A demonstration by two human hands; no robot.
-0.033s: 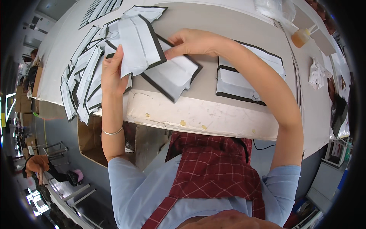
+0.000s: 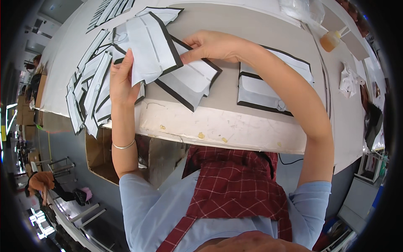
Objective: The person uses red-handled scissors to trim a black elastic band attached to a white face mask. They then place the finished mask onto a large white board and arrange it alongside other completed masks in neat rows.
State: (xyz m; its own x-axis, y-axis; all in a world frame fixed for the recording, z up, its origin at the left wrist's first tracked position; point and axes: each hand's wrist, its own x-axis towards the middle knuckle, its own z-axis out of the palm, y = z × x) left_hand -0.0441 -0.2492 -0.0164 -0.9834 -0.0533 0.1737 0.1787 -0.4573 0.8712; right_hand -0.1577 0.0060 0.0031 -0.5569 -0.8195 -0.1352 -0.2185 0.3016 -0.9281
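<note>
Left hand (image 2: 122, 77): grip closed on the upper panel (image 2: 152, 48), white with black edging; thumb flat on its near face, fingers behind. Panel is raised and tilted, a straight line running down its face.

Right hand (image 2: 205, 47): thumb and fingers pinch the far edge of the lower panel (image 2: 191, 82), also white and black-edged. This panel slants partly beneath the upper one; fingertip contact is partly hidden.

Both panels sit over the tabletop (image 2: 210, 21), near its front edge. To their left, a loose pile of panels (image 2: 97, 86) overlaps at mixed angles, some reaching the front edge. To the right, a flat panel (image 2: 256, 89) lies partly covered by the right forearm. Farther right: bottle (image 2: 330, 41) of amber liquid; crumpled white cloth (image 2: 347, 80).
</note>
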